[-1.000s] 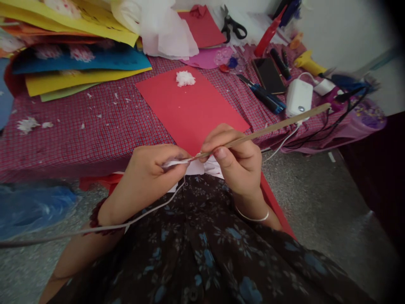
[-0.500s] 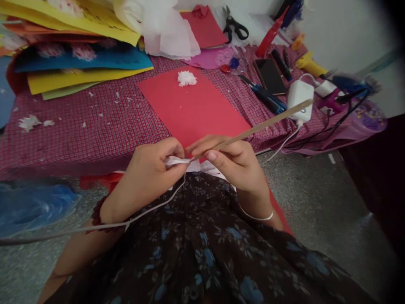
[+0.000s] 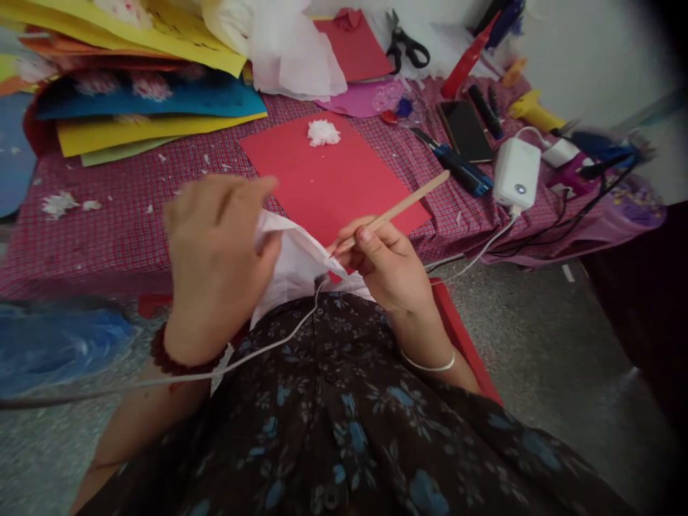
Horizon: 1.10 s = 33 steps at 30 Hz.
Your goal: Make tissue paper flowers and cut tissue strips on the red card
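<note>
Slim pale wooden stick [image 3: 416, 199] pinched in the right hand [image 3: 395, 271], near the worktop [image 3: 123, 222].
Its lower end is beside thin white paper [image 3: 293, 261]; the blurred left hand [image 3: 218, 258] has thumb and forefinger apart, any hold unclear; flat red card [image 3: 327, 179] lies beyond.

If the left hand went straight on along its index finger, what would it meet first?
The left hand would likely meet the red sheet first; the hand is blurred and its height unclear, so it might pass above.
</note>
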Available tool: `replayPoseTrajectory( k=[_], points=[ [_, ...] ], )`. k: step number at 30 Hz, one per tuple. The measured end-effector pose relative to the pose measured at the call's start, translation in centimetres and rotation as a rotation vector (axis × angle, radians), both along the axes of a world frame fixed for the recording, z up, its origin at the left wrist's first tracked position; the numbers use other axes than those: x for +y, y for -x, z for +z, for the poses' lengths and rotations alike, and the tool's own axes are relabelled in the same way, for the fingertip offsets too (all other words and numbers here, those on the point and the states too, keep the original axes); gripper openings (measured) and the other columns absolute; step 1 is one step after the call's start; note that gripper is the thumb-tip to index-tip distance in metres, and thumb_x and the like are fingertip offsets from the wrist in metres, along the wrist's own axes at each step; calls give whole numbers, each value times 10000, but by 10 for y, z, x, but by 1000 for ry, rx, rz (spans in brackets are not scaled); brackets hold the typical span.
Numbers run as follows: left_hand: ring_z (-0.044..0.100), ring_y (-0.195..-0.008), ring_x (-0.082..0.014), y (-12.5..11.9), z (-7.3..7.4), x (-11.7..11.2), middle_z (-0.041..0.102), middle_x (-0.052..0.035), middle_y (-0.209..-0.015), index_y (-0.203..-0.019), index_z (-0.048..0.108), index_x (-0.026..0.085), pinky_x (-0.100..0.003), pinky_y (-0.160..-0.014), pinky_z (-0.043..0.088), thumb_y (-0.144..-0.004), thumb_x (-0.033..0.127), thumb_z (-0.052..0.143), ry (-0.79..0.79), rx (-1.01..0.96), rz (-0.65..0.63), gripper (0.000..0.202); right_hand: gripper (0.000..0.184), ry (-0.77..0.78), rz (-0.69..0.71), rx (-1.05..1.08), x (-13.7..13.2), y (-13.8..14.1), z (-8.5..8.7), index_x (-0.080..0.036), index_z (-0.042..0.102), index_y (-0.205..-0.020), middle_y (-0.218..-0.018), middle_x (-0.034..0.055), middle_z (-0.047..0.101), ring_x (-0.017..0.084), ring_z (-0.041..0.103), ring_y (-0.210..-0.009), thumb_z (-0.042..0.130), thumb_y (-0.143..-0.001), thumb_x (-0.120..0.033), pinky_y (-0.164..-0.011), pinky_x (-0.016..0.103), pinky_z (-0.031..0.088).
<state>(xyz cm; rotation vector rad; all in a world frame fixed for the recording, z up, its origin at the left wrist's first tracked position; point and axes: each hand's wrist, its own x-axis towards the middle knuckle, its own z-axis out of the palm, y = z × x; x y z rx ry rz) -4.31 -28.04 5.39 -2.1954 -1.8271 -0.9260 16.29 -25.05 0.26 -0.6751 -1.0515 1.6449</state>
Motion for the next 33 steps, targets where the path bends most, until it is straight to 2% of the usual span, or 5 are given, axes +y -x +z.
replayPoseTrajectory(
  k=[4, 8, 13, 25, 33],
  points=[
    [643, -1172, -329, 8, -4, 5, 698, -122, -1217, -1189, 707, 158, -512, -1053, 464, -866, 180, 715, -185, -131, 191, 324, 270, 127, -108, 55, 8, 7, -8, -281, 760, -906, -800, -46, 786, 96, 749, -728, 821, -827, -532, -701, 193, 612],
    [639, -694, -146, -10, -7, 2, 699, 15, -769, -818, 689, 194, -297, -659, 498, -887, 206, 663, 305, -559, -123, 74, 312, 85, -201, 13, 11, 12, -10, -272, 746, -918, -791, -32, 783, 126, 761, -754, 799, -829, -566, -743, 246, 640],
    [689, -762, -133, -35, -15, 2, 771, 1, -877, -912, 720, 186, -248, -692, 521, -882, 184, 665, 496, -825, -269, 64, 315, -23, -265, -23, 8, 12, -8, -269, 742, -906, -783, -29, 776, 140, 762, -720, 788, -845, -574, -704, 270, 655],
    [649, -616, -142, -39, -21, 13, 693, -4, -669, -727, 672, 200, -258, -620, 549, -864, 216, 629, 596, -916, -222, 145, 355, -165, -236, -274, 2, 4, -7, -266, 741, -1006, -886, -9, 798, 140, 769, -776, 642, -952, -603, -751, 294, 668],
    [520, -513, -105, -37, -35, 20, 587, 30, -572, -638, 601, 198, -231, -494, 393, -761, 181, 602, 521, -848, -200, 124, 295, -328, -258, -406, -4, 7, -9, -257, 731, -1060, -963, 10, 809, 150, 779, -865, 593, -1016, -514, -821, 313, 655]
  ],
)
